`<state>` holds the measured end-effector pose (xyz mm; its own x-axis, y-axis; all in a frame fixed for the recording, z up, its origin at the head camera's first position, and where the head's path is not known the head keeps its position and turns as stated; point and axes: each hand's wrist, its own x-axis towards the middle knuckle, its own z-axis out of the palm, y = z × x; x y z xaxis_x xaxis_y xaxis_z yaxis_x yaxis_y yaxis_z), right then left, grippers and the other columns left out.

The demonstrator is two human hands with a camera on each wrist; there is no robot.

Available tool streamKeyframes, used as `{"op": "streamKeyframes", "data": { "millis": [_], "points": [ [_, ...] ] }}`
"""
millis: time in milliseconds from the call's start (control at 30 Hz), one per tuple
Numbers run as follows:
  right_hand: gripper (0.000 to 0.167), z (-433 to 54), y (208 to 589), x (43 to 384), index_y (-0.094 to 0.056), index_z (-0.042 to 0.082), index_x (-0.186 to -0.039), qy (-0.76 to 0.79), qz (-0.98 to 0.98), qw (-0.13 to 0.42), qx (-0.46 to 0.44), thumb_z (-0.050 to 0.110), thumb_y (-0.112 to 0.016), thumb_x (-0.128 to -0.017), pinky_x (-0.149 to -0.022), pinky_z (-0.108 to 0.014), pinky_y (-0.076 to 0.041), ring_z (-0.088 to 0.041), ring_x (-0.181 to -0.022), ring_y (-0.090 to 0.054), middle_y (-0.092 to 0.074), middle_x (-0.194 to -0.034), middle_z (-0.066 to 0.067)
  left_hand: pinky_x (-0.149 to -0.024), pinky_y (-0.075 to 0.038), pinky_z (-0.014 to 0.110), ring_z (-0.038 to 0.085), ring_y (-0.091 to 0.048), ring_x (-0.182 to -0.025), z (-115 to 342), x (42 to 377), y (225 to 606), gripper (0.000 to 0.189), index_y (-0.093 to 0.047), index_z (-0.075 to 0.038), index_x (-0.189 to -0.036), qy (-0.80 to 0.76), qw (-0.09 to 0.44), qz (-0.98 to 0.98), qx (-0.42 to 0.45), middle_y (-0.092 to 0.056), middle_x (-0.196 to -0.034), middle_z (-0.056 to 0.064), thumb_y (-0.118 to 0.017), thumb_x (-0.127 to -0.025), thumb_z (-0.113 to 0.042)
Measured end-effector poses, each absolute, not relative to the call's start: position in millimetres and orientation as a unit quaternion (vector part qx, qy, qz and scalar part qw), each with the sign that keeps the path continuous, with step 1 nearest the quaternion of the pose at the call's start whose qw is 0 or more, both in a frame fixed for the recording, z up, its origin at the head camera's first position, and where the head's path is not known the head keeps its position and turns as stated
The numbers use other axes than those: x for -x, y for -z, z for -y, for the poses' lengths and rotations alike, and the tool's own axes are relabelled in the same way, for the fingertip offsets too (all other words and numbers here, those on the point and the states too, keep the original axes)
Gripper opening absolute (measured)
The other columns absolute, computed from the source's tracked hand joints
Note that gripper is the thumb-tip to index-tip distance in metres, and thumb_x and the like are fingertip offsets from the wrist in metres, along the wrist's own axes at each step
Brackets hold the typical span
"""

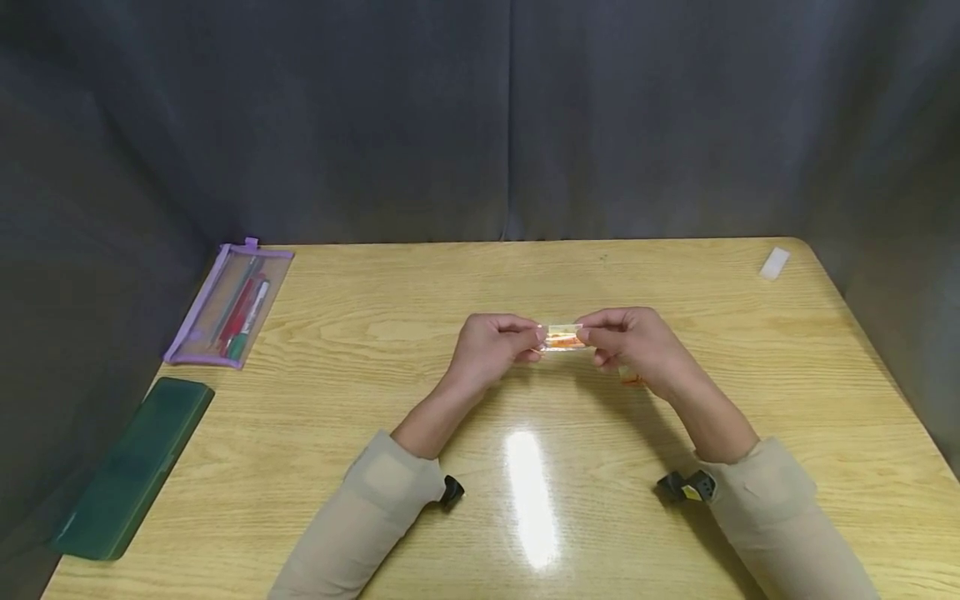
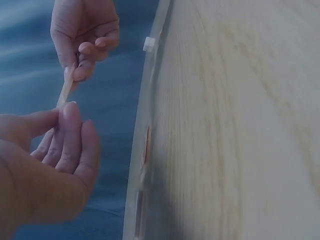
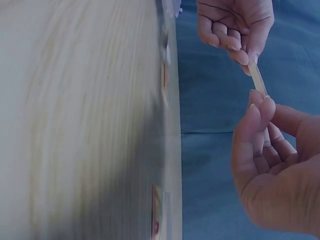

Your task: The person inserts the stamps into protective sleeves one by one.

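My left hand [image 1: 495,343] and right hand [image 1: 637,346] pinch the two ends of a small shiny packet with orange print [image 1: 562,337], held level above the middle of the table. Light glares off its face. Edge-on in the left wrist view, the packet [image 2: 64,94] is a thin pale strip between the left fingertips [image 2: 71,112] and the right hand [image 2: 85,37]. The right wrist view gives the same strip [image 3: 258,81], its ends between thumbs and fingers. Partly hidden beneath my right hand, another orange-marked piece [image 1: 631,377] lies on the table.
A clear zip pouch with purple edging [image 1: 238,310], holding pens, lies at the table's back left. In front of it is a dark green case [image 1: 138,467]. A small white block [image 1: 774,263] sits at the back right corner. Dark curtains [image 1: 375,125] surround the wooden table [image 1: 360,292].
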<state>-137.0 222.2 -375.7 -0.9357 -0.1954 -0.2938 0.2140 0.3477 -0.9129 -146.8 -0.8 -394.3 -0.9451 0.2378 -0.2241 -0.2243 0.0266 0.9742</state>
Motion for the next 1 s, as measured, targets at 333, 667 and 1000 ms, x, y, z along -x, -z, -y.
{"op": "streamKeyframes", "data": {
  "millis": [333, 667, 1000],
  "points": [
    [0.033, -236, 379, 151, -0.063, -0.007, -0.124, 0.567, -0.795, 0.212, -0.032, 0.018, -0.064, -0.101, -0.071, -0.028, -0.062, -0.009, -0.07, -0.061, -0.067, -0.09, 0.001, -0.079, -0.065, 0.041, 0.029, -0.074, -0.073, -8, 159, 402, 0.009, -0.079, -0.006, -0.094, -0.664, 0.178, -0.726, -0.001, -0.074, -0.093, 0.007, -0.072, -0.092, -0.012],
    [0.032, -243, 382, 161, -0.062, -0.008, -0.125, 0.558, -0.803, 0.21, -0.025, 0.014, -0.059, -0.103, -0.075, -0.031, -0.064, -0.009, -0.07, -0.063, -0.069, -0.089, 0.003, -0.074, -0.065, 0.04, 0.025, -0.074, -0.065, -17, 169, 406, 0.01, -0.08, -0.009, -0.095, -0.639, 0.177, -0.749, 0.008, -0.078, -0.087, 0.006, -0.078, -0.09, -0.018],
    [0.034, -248, 387, 165, -0.062, -0.007, -0.128, 0.519, -0.821, 0.237, -0.023, 0.016, -0.058, -0.103, -0.07, -0.031, -0.064, -0.012, -0.072, -0.068, -0.073, -0.092, -0.006, -0.054, -0.059, 0.028, 0.02, -0.073, -0.061, -24, 174, 405, 0.009, -0.081, -0.017, -0.096, -0.517, 0.17, -0.839, -0.015, -0.077, -0.079, -0.001, -0.077, -0.092, -0.024]
  ]
}}
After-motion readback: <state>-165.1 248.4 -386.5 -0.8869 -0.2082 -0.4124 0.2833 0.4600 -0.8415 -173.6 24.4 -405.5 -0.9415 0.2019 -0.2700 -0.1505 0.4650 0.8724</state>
